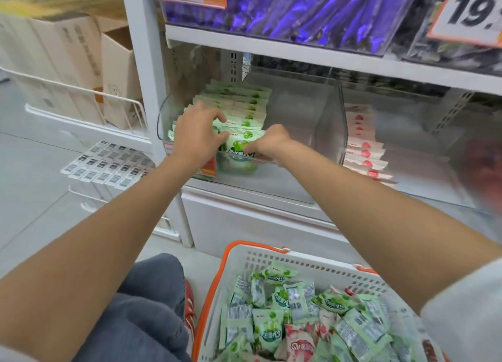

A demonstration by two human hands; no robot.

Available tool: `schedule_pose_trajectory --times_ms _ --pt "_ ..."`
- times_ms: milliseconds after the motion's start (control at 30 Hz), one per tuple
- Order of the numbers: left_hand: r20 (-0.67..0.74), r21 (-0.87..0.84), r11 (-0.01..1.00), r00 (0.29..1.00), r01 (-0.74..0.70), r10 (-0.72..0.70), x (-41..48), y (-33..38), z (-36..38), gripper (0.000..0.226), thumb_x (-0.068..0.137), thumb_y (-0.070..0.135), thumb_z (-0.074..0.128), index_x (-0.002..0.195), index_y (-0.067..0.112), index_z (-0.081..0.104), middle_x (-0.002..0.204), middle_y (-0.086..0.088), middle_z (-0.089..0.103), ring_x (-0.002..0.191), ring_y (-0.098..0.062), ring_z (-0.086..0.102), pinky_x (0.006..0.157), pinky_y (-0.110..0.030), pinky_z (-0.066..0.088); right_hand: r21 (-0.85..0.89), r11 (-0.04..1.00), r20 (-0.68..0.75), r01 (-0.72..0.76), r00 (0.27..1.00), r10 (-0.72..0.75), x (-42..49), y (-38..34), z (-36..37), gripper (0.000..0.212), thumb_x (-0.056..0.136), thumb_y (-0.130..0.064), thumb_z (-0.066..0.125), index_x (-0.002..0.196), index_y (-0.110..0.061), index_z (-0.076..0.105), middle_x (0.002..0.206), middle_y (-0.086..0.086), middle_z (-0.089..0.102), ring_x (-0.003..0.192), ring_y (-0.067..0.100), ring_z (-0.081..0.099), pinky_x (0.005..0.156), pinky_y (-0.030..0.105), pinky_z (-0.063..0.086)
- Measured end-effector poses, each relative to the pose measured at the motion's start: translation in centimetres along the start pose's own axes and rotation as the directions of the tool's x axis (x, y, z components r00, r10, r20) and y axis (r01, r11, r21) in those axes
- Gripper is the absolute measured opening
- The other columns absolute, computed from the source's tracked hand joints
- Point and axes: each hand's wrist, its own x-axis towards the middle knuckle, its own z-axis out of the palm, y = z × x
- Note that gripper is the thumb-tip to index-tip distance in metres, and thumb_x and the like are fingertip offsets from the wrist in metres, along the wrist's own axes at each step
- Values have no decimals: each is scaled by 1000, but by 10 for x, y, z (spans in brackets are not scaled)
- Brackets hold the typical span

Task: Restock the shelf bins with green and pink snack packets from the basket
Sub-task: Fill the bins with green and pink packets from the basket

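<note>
Your left hand [198, 133] curls its fingers over the green packets [239, 103] in the bin [330, 111], while your right hand [271, 141] pinches the front packet [241, 145] just beside them. Let go unevenly and the row could topple forward over your fingertips.

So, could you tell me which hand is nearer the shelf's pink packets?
Right. Both hold green packets; the right hand is left of the pink packets, the left hand farther left.

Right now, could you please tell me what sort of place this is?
Probably a shop: a price sign hangs above, a clear bin holds rows of green packets, and an orange-rimmed basket stands below.
</note>
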Motion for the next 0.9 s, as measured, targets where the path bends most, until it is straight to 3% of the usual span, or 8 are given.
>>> schedule_pose_trajectory --times_ms 133,233,333,467,567,700,800,900 --pt "30 -90 993 996 81 -78 0 -5 0 23 79 35 76 96 20 72 103 0 69 100 -19 63 91 -43 49 -5 996 223 -89 971 88 -4 -4 0 22 82 -9 74 83 -12 52 92 6 58 89 22 61 76 35 59" --pt "42 -134 986 995 96 -91 -1 -6 2 22 81 33 75 96 18 73 99 0 71 97 -18 64 86 -39 51 -37 993 311 -112 943 118 -6 -5 0 21 89 -6 66 77 -12 49 84 6 53 94 24 57 88 39 55" --pt "22 -142 986 996 90 -87 -1 -7 3 21 84 33 71 98 18 72 98 -1 70 96 -20 63 83 -37 51 -27 993 314 -119 942 121 -9 -10 4 10 90 -7 65 91 -6 56 82 6 53 92 25 58 84 37 54" --pt "-4 -123 990 998 65 -66 -2 -9 5 22 88 35 65 101 17 71 100 -1 69 97 -20 61 84 -41 51 -24 984 210 -179 961 180 -1 -10 11 44 78 -9 80 114 1 55 83 12 64 72 21 66 80 37 59" --pt "4 -118 991 998 61 -61 -2 -9 6 21 89 35 64 100 18 70 100 0 68 97 -20 60 83 -40 51 -139 971 307 -193 924 227 0 -13 14 39 90 -15 68 124 1 57 119 12 66 111 23 65 100 36 50" --pt "-16 -97 994 998 52 -54 -3 -7 5 22 91 32 61 103 17 70 100 0 67 96 -20 59 81 -39 49 -193 966 337 -172 913 230 0 -15 15 44 90 -20 68 128 -1 57 129 13 62 121 23 59 103 36 47" --pt "-93 -28 999 995 18 -21 -12 4 -1 18 91 30 59 100 18 70 99 1 67 99 -23 56 85 -42 43 -112 986 200 -123 969 144 -8 -12 6 52 80 -18 79 123 -2 52 113 10 58 108 24 60 92 31 52" --pt "-141 -60 996 988 -70 61 -29 25 -10 12 88 23 59 85 20 69 85 6 67 90 -22 53 79 -39 44 -92 979 -166 184 966 -197 -30 -1 -7 31 78 -5 69 100 -14 50 98 5 54 91 23 55 71 30 44"
